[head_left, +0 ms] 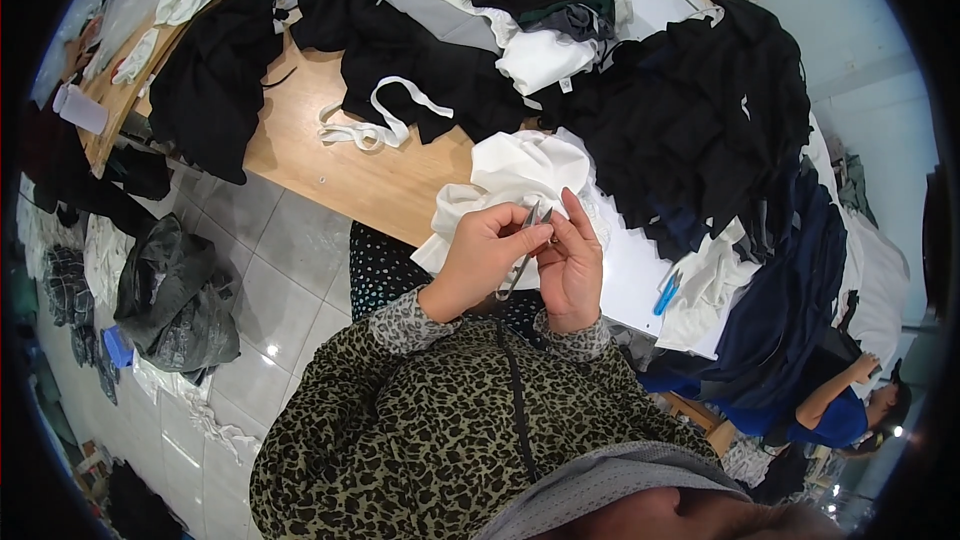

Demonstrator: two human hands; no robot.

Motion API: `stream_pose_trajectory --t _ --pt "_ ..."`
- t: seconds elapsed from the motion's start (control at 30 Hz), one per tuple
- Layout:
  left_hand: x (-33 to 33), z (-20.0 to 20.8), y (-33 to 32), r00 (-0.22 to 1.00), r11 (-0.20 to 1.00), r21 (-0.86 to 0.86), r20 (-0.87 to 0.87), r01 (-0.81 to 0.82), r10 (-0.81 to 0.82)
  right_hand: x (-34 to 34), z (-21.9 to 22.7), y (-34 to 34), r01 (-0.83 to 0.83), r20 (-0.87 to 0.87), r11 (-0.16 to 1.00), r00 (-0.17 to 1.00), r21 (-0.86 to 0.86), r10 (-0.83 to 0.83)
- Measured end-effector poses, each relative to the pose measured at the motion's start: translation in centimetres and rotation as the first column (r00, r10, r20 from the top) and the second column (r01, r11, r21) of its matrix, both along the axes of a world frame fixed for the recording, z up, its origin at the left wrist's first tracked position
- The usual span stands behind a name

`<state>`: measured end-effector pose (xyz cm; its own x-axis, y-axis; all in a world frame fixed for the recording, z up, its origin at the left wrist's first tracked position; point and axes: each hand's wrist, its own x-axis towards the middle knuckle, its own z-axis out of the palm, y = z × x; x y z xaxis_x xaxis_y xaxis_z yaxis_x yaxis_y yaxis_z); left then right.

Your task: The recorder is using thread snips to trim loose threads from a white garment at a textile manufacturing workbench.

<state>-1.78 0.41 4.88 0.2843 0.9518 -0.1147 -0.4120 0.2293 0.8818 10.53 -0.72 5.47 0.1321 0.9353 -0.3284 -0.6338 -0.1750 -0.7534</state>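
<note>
A small pair of metal thread snips [514, 278] is between my hands, blades pointing up and the bent handle end hanging below. My left hand [476, 254] is closed, its thumb lying across the snips. Closed at the thumb and nearer fingers, my right hand [572, 278] meets the left fingertips at the snips, with one finger raised. Whether a thread is pinched there is too small to tell. White fabric [528, 165] lies bunched just behind and beneath both hands, at the table's near edge.
Black garments [690, 110] cover the table's right side and back. A white tape [395, 125] lies curled on the wooden tabletop [300, 155]. Blue-handled snips [667, 294] rest on white cloth at right. A dark plastic bag [180, 295] stands on the left floor. Another person [840, 418] is at far right.
</note>
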Motion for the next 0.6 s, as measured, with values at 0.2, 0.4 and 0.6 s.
stream_pose_trajectory --t 0.2,0.4,0.6 --pt "0.1 -0.3 0.2 1.0 0.999 -0.046 0.007 0.019 -0.018 0.0 -0.2 -0.2 0.019 -0.006 0.999 1.0 0.047 -0.019" --pt "0.3 -0.4 0.2 1.0 1.0 -0.026 0.0 0.017 -0.017 0.1 -0.7 -0.3 0.035 0.023 0.998 0.999 0.054 -0.036" --pt "0.4 -0.2 0.1 1.0 0.999 -0.051 0.022 0.001 0.0 0.2 -1.1 -0.4 0.047 0.017 0.997 0.999 0.065 -0.048"
